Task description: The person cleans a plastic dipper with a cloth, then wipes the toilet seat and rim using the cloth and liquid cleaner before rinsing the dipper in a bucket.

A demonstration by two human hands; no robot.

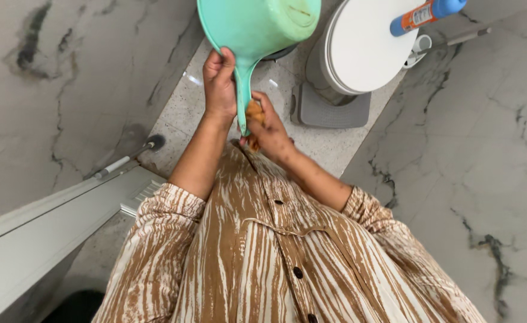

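while the left hand (219, 84) wraps its fingers around the handle of the teal dipper (257, 27), held above the floor, the right hand (267, 128) pinches an orange-brown scrub pad (254, 113) against the handle's lower end; white toilet lid (365, 45) nearby.

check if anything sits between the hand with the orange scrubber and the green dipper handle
Nothing visible does. The right hand presses the orange scrubber straight against the handle of the green dipper, while the left hand grips that handle higher up on the other side.
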